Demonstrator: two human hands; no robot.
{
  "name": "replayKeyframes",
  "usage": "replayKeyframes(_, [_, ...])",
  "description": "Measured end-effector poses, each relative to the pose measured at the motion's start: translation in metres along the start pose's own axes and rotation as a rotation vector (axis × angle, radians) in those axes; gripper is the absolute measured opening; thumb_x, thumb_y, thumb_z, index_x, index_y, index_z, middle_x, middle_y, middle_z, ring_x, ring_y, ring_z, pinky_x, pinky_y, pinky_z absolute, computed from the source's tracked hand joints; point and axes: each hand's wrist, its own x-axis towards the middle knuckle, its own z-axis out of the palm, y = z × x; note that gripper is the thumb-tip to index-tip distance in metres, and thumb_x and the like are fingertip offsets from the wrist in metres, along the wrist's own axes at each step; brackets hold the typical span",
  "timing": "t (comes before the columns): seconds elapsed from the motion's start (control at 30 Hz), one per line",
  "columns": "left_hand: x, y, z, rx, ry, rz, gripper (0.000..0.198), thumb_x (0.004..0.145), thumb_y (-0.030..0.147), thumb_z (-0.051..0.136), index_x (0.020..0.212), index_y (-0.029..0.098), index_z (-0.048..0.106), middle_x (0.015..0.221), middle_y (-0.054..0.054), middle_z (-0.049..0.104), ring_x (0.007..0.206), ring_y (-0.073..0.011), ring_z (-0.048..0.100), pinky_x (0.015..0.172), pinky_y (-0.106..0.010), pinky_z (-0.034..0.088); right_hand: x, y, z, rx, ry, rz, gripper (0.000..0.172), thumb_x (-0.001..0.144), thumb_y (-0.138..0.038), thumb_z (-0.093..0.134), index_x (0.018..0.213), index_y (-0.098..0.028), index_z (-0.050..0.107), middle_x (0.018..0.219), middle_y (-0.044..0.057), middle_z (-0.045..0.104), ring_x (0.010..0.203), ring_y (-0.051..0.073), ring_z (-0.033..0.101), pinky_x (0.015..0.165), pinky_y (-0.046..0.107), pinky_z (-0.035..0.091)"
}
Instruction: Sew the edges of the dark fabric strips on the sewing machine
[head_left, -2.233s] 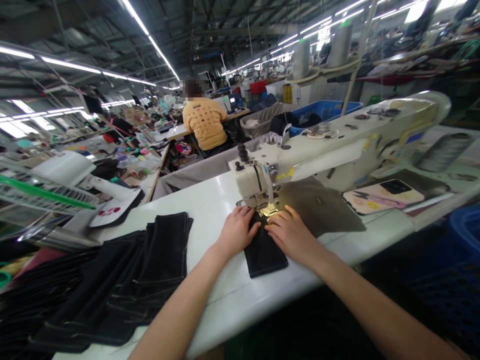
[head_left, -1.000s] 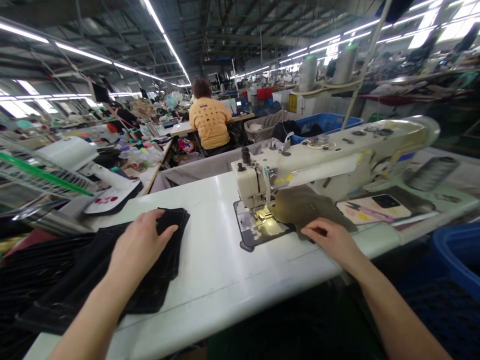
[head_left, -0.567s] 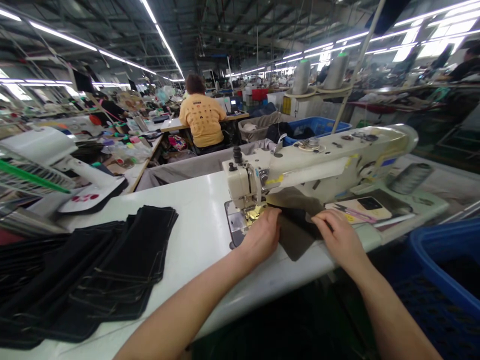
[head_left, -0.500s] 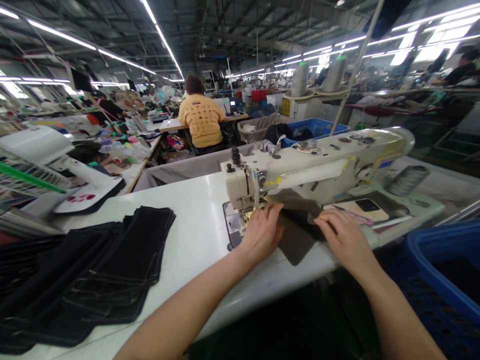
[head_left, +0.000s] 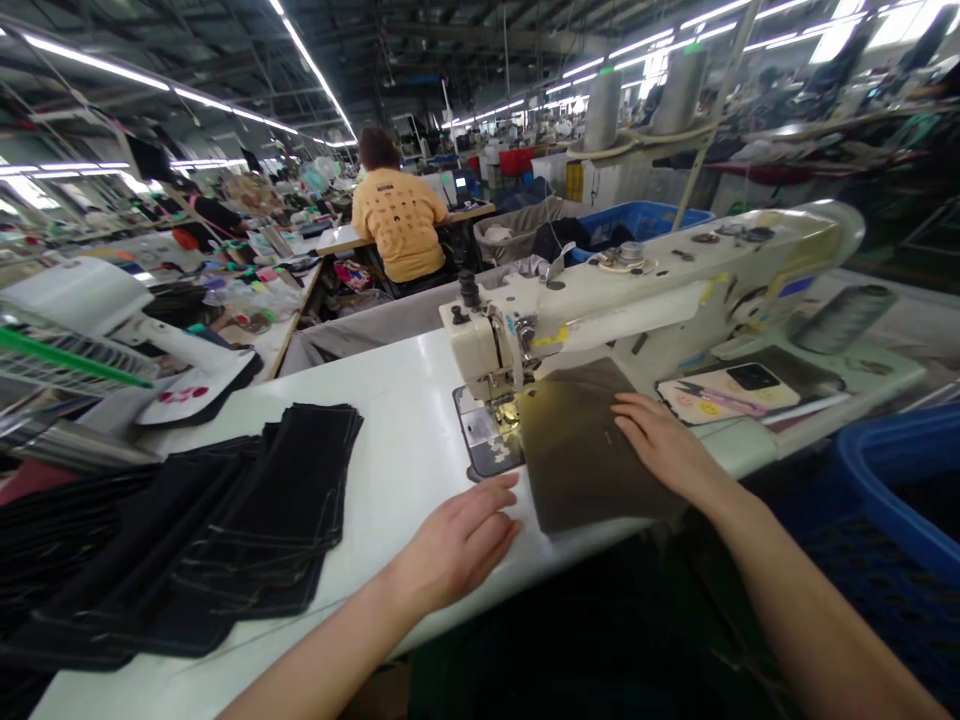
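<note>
A dark olive-grey fabric panel (head_left: 577,465) lies spread on the white table, its left edge beside the needle area of a sewing machine (head_left: 600,310). Flat on the panel's right part rests my right hand (head_left: 671,450), fingers stretched out and not gripping. My left hand (head_left: 461,545) is just left of the panel, above the table and below the metal needle plate (head_left: 487,440). Its fingers are loosely bent and hold nothing visible; the thumb is hidden. A lamp lights the cloth beside the presser foot.
Stacked black fabric pieces (head_left: 277,520) with pale stitching lie at left, near a white fan-like device (head_left: 187,370). Small scissors (head_left: 720,397) and a phone (head_left: 754,377) sit right of the machine, with a grey thread cone (head_left: 847,318). A blue basket (head_left: 900,470) stands at right; a person (head_left: 397,220) sits ahead.
The panel, bunched and folded between both hands before, now lies flat. My left hand has released it and moved down and left. My right hand has flattened onto the cloth.
</note>
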Motion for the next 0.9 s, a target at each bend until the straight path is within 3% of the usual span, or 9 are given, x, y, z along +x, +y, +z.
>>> replayKeyframes(0.1, [-0.032, 0.000, -0.009, 0.030, -0.014, -0.113, 0.011, 0.097, 0.013, 0.052, 0.103, 0.017, 0.059, 0.107, -0.010, 0.070, 0.119, -0.0213, 0.064, 0.098, -0.033, 0.058, 0.013, 0.004, 0.000, -0.035, 0.032, -0.004, 0.035, 0.099, -0.040, 0.039, 0.097, -0.019, 0.068, 0.118, 0.013, 0.066, 0.113, 0.028, 0.061, 0.104, 0.048, 0.046])
replayKeyframes(0.2, [-0.042, 0.002, -0.013, 0.055, -0.028, -0.130, 0.023, 0.096, 0.015, 0.055, 0.119, 0.016, 0.058, 0.113, -0.012, 0.069, 0.110, -0.0211, 0.067, 0.094, -0.034, 0.059, 0.021, -0.012, -0.007, -0.101, 0.019, -0.032, 0.036, 0.094, -0.051, 0.049, 0.093, -0.020, 0.068, 0.112, 0.013, 0.067, 0.109, 0.031, 0.062, 0.100, 0.050, 0.047])
replayKeyframes(0.3, [-0.032, 0.008, -0.011, 0.028, -0.049, -0.071, 0.032, 0.096, 0.014, 0.053, 0.128, 0.015, 0.056, 0.117, -0.014, 0.069, 0.112, -0.0223, 0.066, 0.095, -0.035, 0.058, 0.013, -0.048, -0.018, -0.188, 0.000, -0.033, 0.042, 0.085, -0.059, 0.064, 0.097, -0.019, 0.066, 0.103, 0.013, 0.067, 0.102, 0.033, 0.062, 0.092, 0.049, 0.049])
replayKeyframes(0.43, [-0.009, 0.014, 0.002, -0.074, -0.035, -0.090, 0.038, 0.095, 0.007, 0.045, 0.131, 0.016, 0.054, 0.125, -0.015, 0.065, 0.119, -0.0221, 0.062, 0.100, -0.037, 0.056, -0.020, -0.096, -0.019, -0.017, -0.320, -0.091, 0.039, 0.073, -0.051, 0.080, 0.094, -0.022, 0.063, 0.095, 0.004, 0.064, 0.087, 0.024, 0.063, 0.075, 0.035, 0.051])
replayKeyframes(0.53, [0.008, 0.010, 0.015, -0.153, 0.017, -0.138, 0.046, 0.095, 0.005, 0.042, 0.139, 0.019, 0.048, 0.133, -0.015, 0.060, 0.126, -0.0206, 0.058, 0.105, -0.037, 0.053, -0.040, -0.101, -0.007, 0.047, -0.375, -0.136, 0.015, 0.085, -0.035, 0.072, 0.088, -0.023, 0.064, 0.092, 0.003, 0.064, 0.089, 0.022, 0.063, 0.078, 0.035, 0.051])
replayKeyframes(0.6, [0.020, 0.004, 0.022, -0.144, 0.028, -0.121, 0.055, 0.094, 0.005, 0.043, 0.147, 0.018, 0.037, 0.143, -0.016, 0.053, 0.136, -0.0223, 0.049, 0.109, -0.040, 0.050, -0.042, -0.088, -0.006, 0.119, -0.274, -0.098, 0.012, 0.095, -0.029, 0.056, 0.087, -0.023, 0.063, 0.090, 0.003, 0.065, 0.088, 0.021, 0.064, 0.079, 0.034, 0.051])
replayKeyframes(0.73, [0.041, 0.002, 0.020, 0.027, 0.091, -0.053, 0.074, 0.093, 0.010, 0.052, 0.157, 0.016, 0.015, 0.154, -0.020, 0.041, 0.148, -0.0277, 0.031, 0.116, -0.050, 0.038, -0.032, -0.068, -0.042, 0.138, 0.100, -0.088, 0.017, 0.099, -0.031, 0.049, 0.100, -0.025, 0.065, 0.107, 0.006, 0.070, 0.102, 0.023, 0.065, 0.092, 0.039, 0.051])
replayKeyframes(0.8, [0.048, 0.009, 0.009, 0.101, 0.135, -0.004, 0.078, 0.093, 0.014, 0.056, 0.157, 0.016, 0.011, 0.155, -0.020, 0.039, 0.150, -0.0297, 0.025, 0.120, -0.056, 0.027, -0.035, -0.075, -0.070, 0.106, 0.066, -0.217, 0.017, 0.098, -0.030, 0.051, 0.106, -0.029, 0.066, 0.114, 0.004, 0.070, 0.108, 0.023, 0.065, 0.097, 0.039, 0.050])
replayKeyframes(0.9, [0.051, 0.024, -0.016, 0.046, 0.096, -0.018, 0.078, 0.092, 0.023, 0.063, 0.156, 0.018, 0.019, 0.152, -0.018, 0.044, 0.150, -0.0317, 0.025, 0.122, -0.061, 0.011, -0.055, -0.095, -0.099, 0.120, -0.101, -0.348, 0.021, 0.096, -0.037, 0.054, 0.108, -0.035, 0.071, 0.107, 0.001, 0.074, 0.100, 0.023, 0.069, 0.093, 0.036, 0.055])
